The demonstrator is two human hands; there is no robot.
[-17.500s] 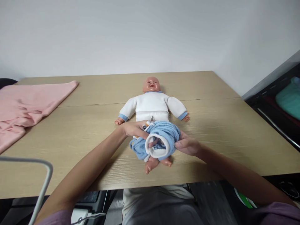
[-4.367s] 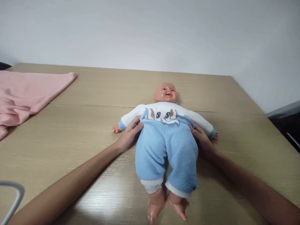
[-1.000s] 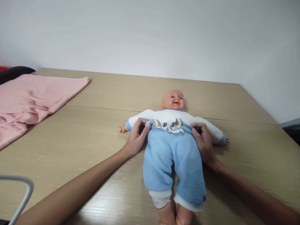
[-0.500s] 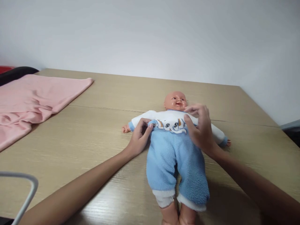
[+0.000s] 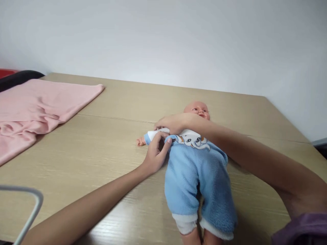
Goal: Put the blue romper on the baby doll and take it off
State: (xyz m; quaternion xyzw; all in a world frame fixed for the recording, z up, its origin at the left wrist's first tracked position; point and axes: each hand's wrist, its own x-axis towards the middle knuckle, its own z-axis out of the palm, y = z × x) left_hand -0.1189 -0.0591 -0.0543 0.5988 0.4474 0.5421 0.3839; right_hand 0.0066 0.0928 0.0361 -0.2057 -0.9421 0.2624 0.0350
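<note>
A baby doll (image 5: 199, 160) lies on its back on the table, in a white-and-blue fleece outfit with an elephant face on the chest. My left hand (image 5: 156, 153) is at the doll's left-of-view side, its thumb and fingers pinching the blue edge of the outfit. Stretched across the doll's chest, my right hand (image 5: 173, 123) has its fingers curled down onto the white sleeve (image 5: 152, 135), close above my left hand. My right forearm covers the doll's neck and its other arm. Below the trouser cuffs the doll's bare legs (image 5: 190, 237) run out of view.
A crumpled pink blanket (image 5: 58, 97) lies on the left of the wooden table (image 5: 114, 149). A white curved rod (image 5: 35, 204) shows at the lower left. Behind the blanket are a black rim (image 5: 22, 77) and something red (image 5: 6, 72). A plain wall (image 5: 163, 44) rises behind the table.
My right hand has crossed leftward over the doll's chest to the sleeve near my left hand. My left hand keeps its pinch on the outfit. The view has shifted slightly.
</note>
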